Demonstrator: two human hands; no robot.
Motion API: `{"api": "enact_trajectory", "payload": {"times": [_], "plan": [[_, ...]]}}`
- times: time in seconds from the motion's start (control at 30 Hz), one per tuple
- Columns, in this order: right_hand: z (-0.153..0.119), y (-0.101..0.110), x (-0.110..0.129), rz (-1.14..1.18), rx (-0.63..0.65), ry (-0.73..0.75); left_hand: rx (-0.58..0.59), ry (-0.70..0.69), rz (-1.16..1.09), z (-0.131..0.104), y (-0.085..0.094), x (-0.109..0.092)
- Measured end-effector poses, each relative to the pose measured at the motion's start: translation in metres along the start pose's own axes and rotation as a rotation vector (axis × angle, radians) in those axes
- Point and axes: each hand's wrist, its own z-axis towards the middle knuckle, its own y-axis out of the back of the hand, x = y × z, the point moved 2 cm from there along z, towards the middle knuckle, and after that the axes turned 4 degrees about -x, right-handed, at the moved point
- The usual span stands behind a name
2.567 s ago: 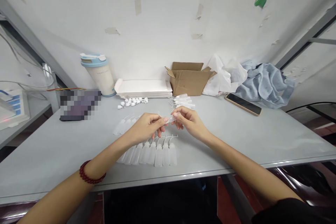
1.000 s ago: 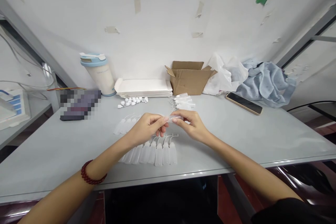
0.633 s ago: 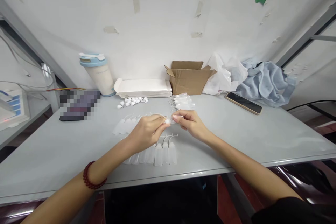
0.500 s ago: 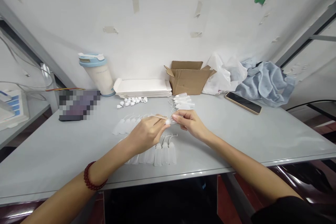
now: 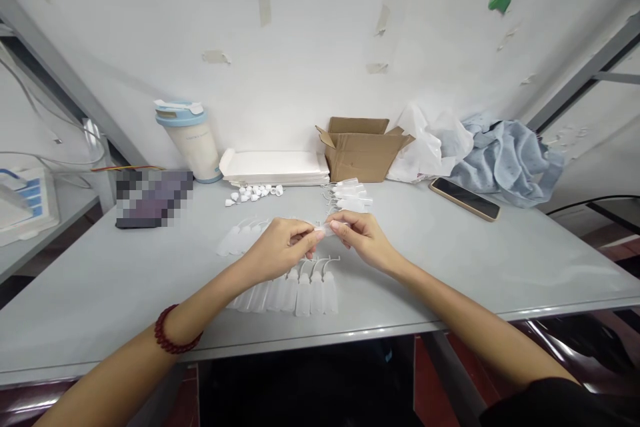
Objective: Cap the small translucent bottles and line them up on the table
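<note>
In the middle of the table my left hand (image 5: 285, 248) and my right hand (image 5: 364, 240) meet, both with fingers closed. Between their fingertips is a small translucent plastic bottle (image 5: 327, 229). My right fingers pinch its body, while my left thumb and fingers close over its capped end and hide most of the cap. Just below my hands lies a row of similar bottles (image 5: 316, 295), with thin bent tips pointing away from me. Another row of bottles (image 5: 240, 239) is partly covered by my left hand. Several more bottles (image 5: 353, 195) lie beyond my right hand.
Loose white caps (image 5: 256, 193) lie before a stack of white cardboard (image 5: 277, 167). Behind stand a tumbler (image 5: 193, 147) and an open carton (image 5: 363, 153). A plastic bag (image 5: 425, 143), blue cloth (image 5: 510, 157) and phone (image 5: 465, 199) are on the right; a pixelated item (image 5: 150, 199) is left.
My left hand has turned and its fingers have curled over the capped end, hiding the white cap and thin strip seen before. My right hand keeps its pinch. The view has shifted slightly.
</note>
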Motion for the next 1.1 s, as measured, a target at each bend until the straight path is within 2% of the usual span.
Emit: {"api": "enact_trajectory", "payload": {"times": [0.2, 0.37, 0.6, 0.7, 0.83, 0.97, 1.1], "plan": [[0.0, 0.001, -0.002, 0.052, 0.004, -0.042, -0.092, -0.305, 0.179, -0.002, -0.003, -0.005], [0.0, -0.001, -0.008, 0.162, 0.035, -0.147, -0.213, -0.56, 0.379, -0.006, -0.009, 0.001], [0.003, -0.004, -0.009, 0.341, 0.062, -0.304, -0.27, -0.757, 0.734, -0.008, -0.013, 0.001], [0.003, -0.004, -0.01, 0.381, 0.065, -0.361, -0.27, -0.739, 0.744, -0.007, -0.013, 0.002], [0.007, 0.001, -0.012, 0.338, -0.012, -0.307, -0.233, -0.551, 0.645, -0.002, -0.008, 0.011], [0.011, 0.013, -0.013, 0.24, -0.173, -0.232, -0.261, -0.432, 0.631, 0.005, 0.005, 0.024], [0.013, 0.025, -0.008, -0.054, -0.339, -0.114, -0.288, -0.279, 0.674, 0.012, 0.022, 0.033]]}}
